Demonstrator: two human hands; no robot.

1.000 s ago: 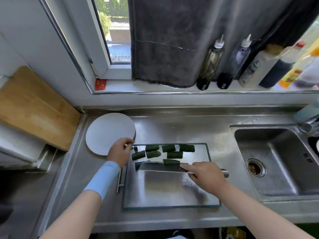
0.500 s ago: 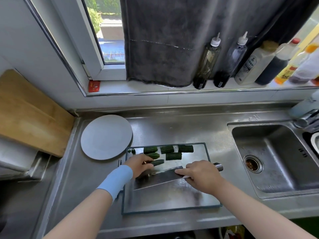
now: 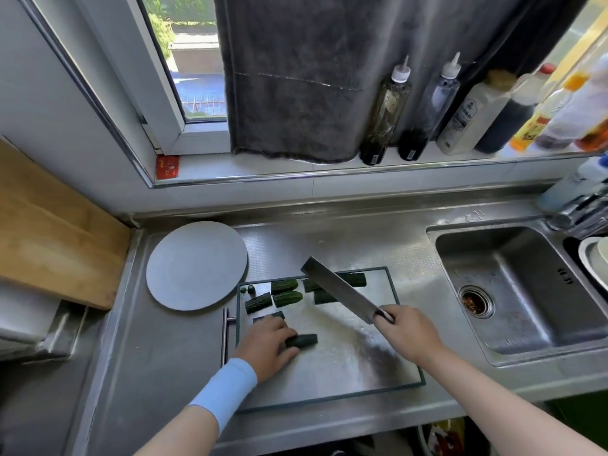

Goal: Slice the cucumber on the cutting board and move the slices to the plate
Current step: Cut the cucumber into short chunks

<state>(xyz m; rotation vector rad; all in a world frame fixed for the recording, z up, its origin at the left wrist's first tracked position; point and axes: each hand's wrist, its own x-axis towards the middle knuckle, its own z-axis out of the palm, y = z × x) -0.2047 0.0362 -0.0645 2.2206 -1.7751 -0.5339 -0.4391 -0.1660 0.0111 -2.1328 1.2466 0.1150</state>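
Observation:
A steel cutting board (image 3: 345, 366) lies on the counter. Several dark green cucumber pieces (image 3: 288, 297) lie along its far edge. My left hand (image 3: 268, 345) holds one cucumber piece (image 3: 304, 340) down near the board's left side; another piece (image 3: 275, 315) peeks out just beyond the fingers. My right hand (image 3: 408, 334) grips the handle of a cleaver (image 3: 339, 292), whose blade is lifted and angled up-left over the far pieces. The round grey plate (image 3: 195, 264) sits bare, left of the board's far corner.
A sink (image 3: 513, 291) with a drain lies to the right, a tap at its far right corner. Bottles (image 3: 385, 113) stand on the window sill under a dark cloth. A wooden board (image 3: 56, 232) leans at the left.
My left hand drew a cucumber piece toward me onto the board's near left part. My right hand lifted the cleaver off the board and swung its blade up and away.

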